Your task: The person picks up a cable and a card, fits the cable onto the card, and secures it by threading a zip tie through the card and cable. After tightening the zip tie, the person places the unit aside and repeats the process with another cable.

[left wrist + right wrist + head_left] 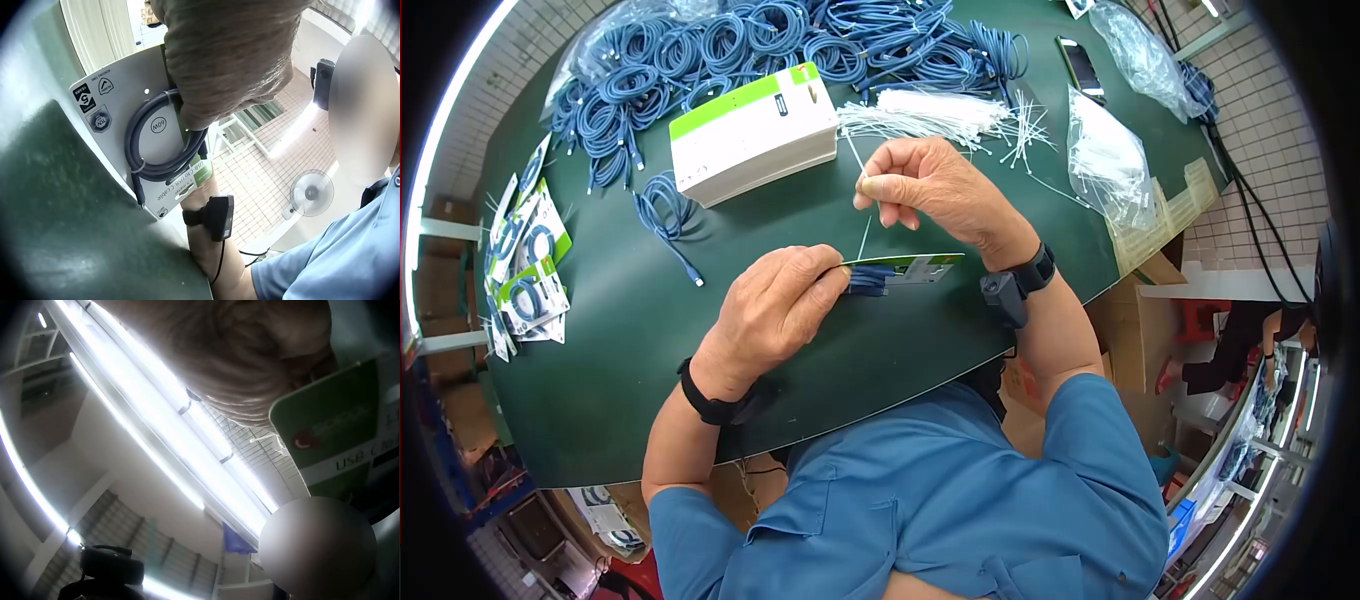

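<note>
My left hand (772, 308) grips a green-and-white cardboard packing card (930, 268) by its edge, above the table near me. A coiled dark blue USB-C cable (132, 147) lies against the card's printed face in the left wrist view, with a thin white tie (139, 169) around the coil. Just beyond the card, my right hand (935, 190) has its thumb and forefinger pinched on a thin white cable tie (856, 152). Another thin white strand (864, 240) sticks up from the card beside the left fingers. The right wrist view shows the card's green printed side (337, 425).
A white-and-green box (750, 135) stands ahead on the green table (600, 400). Many coiled blue cables (770, 30) are heaped behind it. Loose white cable ties (940, 110), a bag of ties (1105, 160) and a phone (1080, 68) lie right; carded cables (530, 260) lie left.
</note>
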Demonstrator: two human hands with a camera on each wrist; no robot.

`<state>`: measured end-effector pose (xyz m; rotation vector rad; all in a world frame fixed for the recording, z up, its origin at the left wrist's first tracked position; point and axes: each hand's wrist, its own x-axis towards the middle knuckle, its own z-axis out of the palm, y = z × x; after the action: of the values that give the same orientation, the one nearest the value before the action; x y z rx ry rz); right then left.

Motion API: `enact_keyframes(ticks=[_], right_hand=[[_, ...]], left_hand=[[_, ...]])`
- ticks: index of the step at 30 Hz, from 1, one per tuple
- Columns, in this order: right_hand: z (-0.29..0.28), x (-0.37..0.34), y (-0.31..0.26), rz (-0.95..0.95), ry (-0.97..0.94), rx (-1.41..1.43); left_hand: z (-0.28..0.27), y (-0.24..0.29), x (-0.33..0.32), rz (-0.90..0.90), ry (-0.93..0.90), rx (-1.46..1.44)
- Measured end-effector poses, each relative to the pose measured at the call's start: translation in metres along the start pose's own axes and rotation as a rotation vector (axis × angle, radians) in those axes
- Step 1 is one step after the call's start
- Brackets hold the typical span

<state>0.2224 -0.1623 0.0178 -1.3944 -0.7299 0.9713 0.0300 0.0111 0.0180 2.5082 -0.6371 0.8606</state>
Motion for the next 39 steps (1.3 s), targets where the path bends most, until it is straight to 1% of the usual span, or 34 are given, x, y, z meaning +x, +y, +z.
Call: enact_keyframes(ticks=[3, 4, 7, 8, 11, 12, 16, 19, 24, 27, 28, 31, 39], right_hand=[[0.005, 0.000, -0.001, 0.072, 0.036, -0.023], [0.005, 0.001, 0.001, 0.071, 0.031, -0.021], [0.005, 0.005, 0.011, 0.023, 0.049, -0.173], [0.005, 0.005, 0.012, 0.024, 0.047, -0.170], [0.002, 0.006, 0.013, 0.003, 0.059, -0.334], [0.002, 0.006, 0.013, 0.006, 0.057, -0.335], [0.003, 0.007, 0.014, -0.016, 0.045, -0.286], [-0.001, 0.009, 0.019, -0.035, 0.041, -0.175], [0.003, 0.004, 0.019, 0.002, 0.055, -0.060], [0.009, 0.005, 0.024, 0.066, 0.021, 0.125], [0.009, 0.006, 0.026, 0.070, 0.022, 0.132], [0.009, 0.009, 0.033, 0.033, -0.052, 0.172], [0.011, 0.008, 0.034, 0.039, -0.030, 0.190]], left_hand=[[0.001, 0.000, -0.002, 0.004, -0.001, -0.003], [0.001, 0.000, -0.002, 0.001, -0.003, 0.000], [0.001, 0.001, -0.003, -0.011, -0.014, -0.016], [0.000, 0.001, -0.004, -0.014, -0.017, -0.016], [0.001, 0.000, -0.004, -0.010, -0.016, -0.011], [0.001, 0.000, -0.004, -0.014, -0.015, -0.013], [0.001, 0.000, -0.004, -0.005, -0.009, -0.017], [0.002, -0.001, -0.002, 0.022, 0.018, -0.017], [0.005, 0.000, -0.003, 0.001, -0.007, -0.034], [0.009, -0.002, -0.005, -0.002, 0.035, -0.014], [0.009, -0.002, -0.005, -0.004, 0.028, -0.017], [0.010, -0.004, -0.006, 0.000, 0.041, -0.013], [0.011, -0.003, -0.006, -0.018, 0.032, -0.021]])
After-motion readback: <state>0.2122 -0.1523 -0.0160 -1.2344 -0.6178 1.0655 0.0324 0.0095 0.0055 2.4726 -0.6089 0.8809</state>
